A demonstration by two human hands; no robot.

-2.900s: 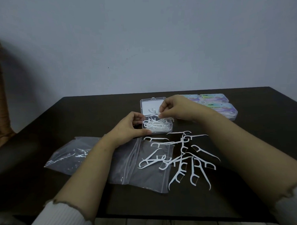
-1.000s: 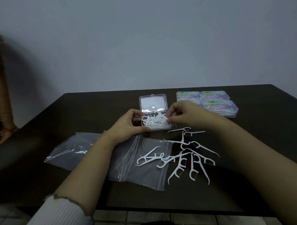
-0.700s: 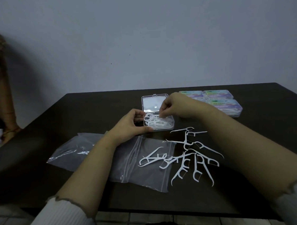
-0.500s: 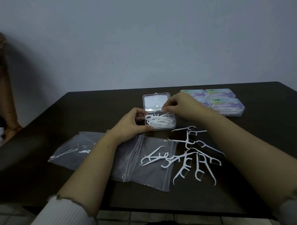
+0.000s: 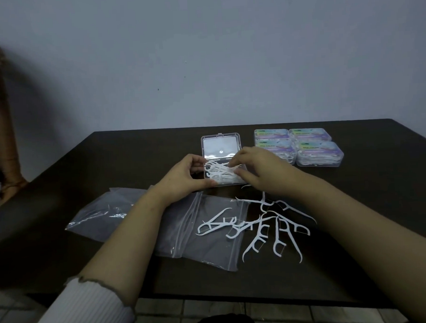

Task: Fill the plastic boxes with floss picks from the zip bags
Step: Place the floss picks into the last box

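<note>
Step in hand: packing the open clear plastic box (image 5: 222,161). The left hand (image 5: 183,177) grips the box's left side, thumb and fingers curled round it. The right hand (image 5: 256,169) pinches floss picks inside the box. Loose floss picks (image 5: 263,228) lie just in front of the box, beside an empty zip bag (image 5: 200,235). Next, probably: release, then gather more loose picks.

My right hand (image 5: 258,170) covers the open box's (image 5: 221,148) three o'clock edge; my fingertips' hold among the picks (image 5: 220,174) is too small to tell.
</note>
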